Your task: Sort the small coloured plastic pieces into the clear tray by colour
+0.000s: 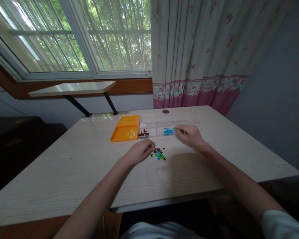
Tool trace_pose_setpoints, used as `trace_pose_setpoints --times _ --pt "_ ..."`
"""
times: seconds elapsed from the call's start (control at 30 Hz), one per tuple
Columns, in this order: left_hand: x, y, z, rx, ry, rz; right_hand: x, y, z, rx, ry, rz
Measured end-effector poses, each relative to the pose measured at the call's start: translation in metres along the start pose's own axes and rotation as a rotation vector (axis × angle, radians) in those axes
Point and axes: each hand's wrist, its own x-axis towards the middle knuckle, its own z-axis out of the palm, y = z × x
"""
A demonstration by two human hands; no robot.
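The multicoloured pile [158,154] is flanked leftward by the nearer left hand [141,151] — curled, contents hidden; a green piece [178,129] is pinched by the right hand [190,134], beside blue pieces [168,131].

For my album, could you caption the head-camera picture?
Left hand beside a multicoloured pile, right hand beside blue pieces, an orange container nearby, on a pale desk by a window.

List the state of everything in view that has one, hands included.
Left hand: curled beside the mixed pile.
Right hand: pinching something green near the blue pieces.
Mixed pile: loose on the desk.
Brown pieces: in a clear compartment.
Blue pieces: in another.
Orange tray: open, white pieces in it.
Curtain: hanging in folds.
Window: cannot tell whether shut.
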Motion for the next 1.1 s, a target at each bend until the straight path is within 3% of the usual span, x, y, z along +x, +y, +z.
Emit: trace_pose_setpoints --times 0.23,0.33,0.47,0.57,0.67,0.87,1.1 --pt "0.001 0.007 -0.004 -0.068 0.069 -0.057 0.001 0.027 0.005 -0.23 -0.125 0.322" --pt "0.001 0.007 -0.003 -0.136 0.109 -0.073 0.0 0.032 0.01 -0.274 -0.168 0.396" --pt "0.005 0.006 0.005 -0.438 0.203 -0.149 0.0 0.029 0.011 -0.254 -0.163 0.42" --pt "0.01 0.004 0.013 -0.785 0.262 -0.265 0.001 0.016 0.012 -0.161 -0.149 0.368" --pt "0.013 0.004 0.018 -0.984 0.302 -0.323 -0.002 -0.004 0.017 -0.026 -0.176 0.256" --pt "0.016 0.011 0.016 -1.101 0.3 -0.345 -0.01 -0.043 0.034 0.122 -0.152 -0.008" --pt "0.016 0.017 0.016 -1.214 0.289 -0.35 -0.013 -0.049 0.043 0.071 -0.062 -0.155"
